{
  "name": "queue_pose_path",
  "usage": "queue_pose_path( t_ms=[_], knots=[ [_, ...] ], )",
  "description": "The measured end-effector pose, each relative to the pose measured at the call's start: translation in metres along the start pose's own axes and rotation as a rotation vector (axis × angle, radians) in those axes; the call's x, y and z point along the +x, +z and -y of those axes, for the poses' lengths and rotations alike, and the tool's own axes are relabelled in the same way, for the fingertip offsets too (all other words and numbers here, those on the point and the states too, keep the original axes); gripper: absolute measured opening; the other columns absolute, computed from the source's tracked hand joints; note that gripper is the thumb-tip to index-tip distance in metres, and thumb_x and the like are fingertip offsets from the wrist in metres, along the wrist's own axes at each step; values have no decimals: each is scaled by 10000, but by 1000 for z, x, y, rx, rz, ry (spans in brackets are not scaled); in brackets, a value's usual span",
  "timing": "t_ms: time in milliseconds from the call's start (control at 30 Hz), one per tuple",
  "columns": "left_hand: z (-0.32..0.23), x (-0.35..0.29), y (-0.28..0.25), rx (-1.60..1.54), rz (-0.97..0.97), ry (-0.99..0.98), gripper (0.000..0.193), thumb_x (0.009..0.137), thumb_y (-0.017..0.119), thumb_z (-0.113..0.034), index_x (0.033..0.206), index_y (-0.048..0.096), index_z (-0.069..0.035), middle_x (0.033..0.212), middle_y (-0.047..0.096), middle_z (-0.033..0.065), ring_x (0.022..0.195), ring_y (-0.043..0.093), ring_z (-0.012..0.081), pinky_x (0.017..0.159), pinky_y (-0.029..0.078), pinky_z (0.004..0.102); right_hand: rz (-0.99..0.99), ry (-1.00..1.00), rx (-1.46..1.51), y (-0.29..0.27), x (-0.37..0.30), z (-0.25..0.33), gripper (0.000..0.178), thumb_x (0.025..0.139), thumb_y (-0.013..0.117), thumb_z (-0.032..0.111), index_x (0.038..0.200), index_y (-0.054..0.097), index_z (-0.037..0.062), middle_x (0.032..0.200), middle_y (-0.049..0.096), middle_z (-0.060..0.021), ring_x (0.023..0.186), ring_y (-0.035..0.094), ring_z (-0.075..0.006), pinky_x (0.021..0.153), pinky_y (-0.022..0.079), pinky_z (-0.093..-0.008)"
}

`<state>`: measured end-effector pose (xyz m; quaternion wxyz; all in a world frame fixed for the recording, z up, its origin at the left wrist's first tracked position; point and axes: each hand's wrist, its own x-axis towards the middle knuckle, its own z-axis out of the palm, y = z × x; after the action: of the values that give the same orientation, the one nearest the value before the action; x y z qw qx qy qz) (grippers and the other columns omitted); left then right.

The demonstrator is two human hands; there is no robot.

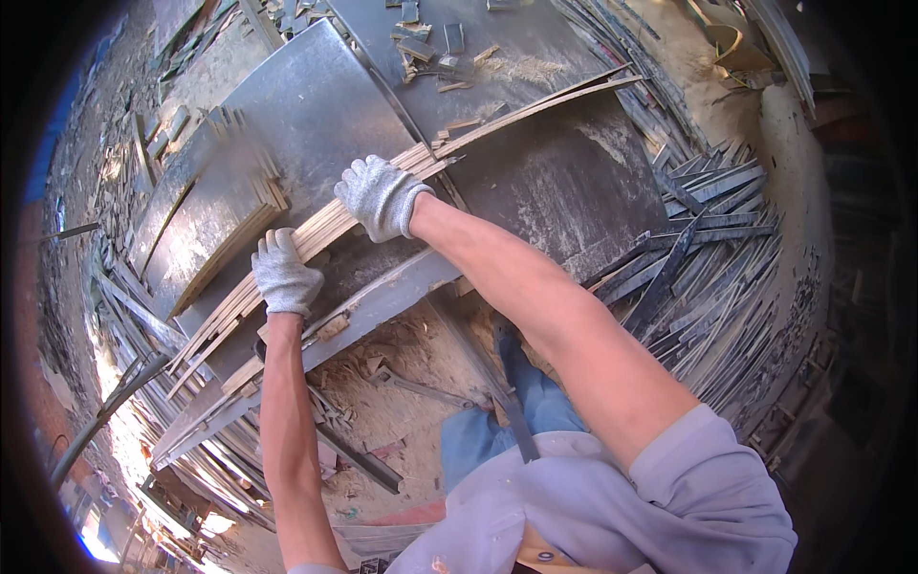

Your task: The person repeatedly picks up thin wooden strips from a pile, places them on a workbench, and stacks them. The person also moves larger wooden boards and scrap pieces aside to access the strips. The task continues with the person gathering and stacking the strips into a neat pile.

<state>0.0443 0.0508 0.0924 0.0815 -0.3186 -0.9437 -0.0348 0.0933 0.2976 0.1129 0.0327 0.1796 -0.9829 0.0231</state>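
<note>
- Plywood strips (323, 230), long thin ones bunched side by side, are lying slantwise across the dark counter (574, 182), right in front of the person.
- Both hands are gloved and on the bunch. Left hand (287, 275) has its fingers curled over it nearer the left end; right hand (380, 198) is clamped round it further up, close to the dark metal bar (376, 72).
- How far along? I'd say the gathering part is done: several strips sit together as one bundle. Not tidy though, the left ends are staggered and the far right end splays a bit.
- Left over, as far as I can tell: the stacked panels (212, 225) just left of the hands, which nobody's touching. No idea how many are meant to be handled.
- Plenty of work looks finished around here, judging by the small wood blocks (454, 38) at the back and the heap of slats (717, 297) off to the right.
</note>
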Motion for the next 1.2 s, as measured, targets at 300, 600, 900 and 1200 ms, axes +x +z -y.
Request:
queue_pose_path(
  t_ms=[300,600,900,1200],
  knots=[
    [-4,5,0,0,1,-13,504,658,721,-97,1144,585,-104,1119,606,144,1086,600,371,902,473,505,-32,61,-8,-7,-5,1,415,778,760,330,1086,674,65,1044,671,-135,1034,629,-296,916,471,-442],
    [-5,-21,-2,-78,102,13,551,679,823,-182,1173,597,-93,1080,598,147,1046,590,368,888,468,494,-96,456,-120,-84,-175,-193,769,788,660,138,1519,464,1,1493,534,-243,1417,491,-401,1238,325,-509],
    [0,-22,-24,-110,271,18,651,647,886,-296,1186,582,-92,1106,577,147,1063,567,372,883,450,498,721,466,92,-101,-173,-268,680,667,888,483,1103,746,-19,1094,761,-259,1042,738,-400,931,579,-472],
    [-133,9,-100,-1158,177,-185,1096,719,961,-380,1592,390,-44,1504,535,207,1444,488,383,1225,396,499,664,805,1301,-194,-250,-140,676,792,907,509,1148,718,-33,931,744,-92,786,713,-156,707,587,-329]
  ],
)
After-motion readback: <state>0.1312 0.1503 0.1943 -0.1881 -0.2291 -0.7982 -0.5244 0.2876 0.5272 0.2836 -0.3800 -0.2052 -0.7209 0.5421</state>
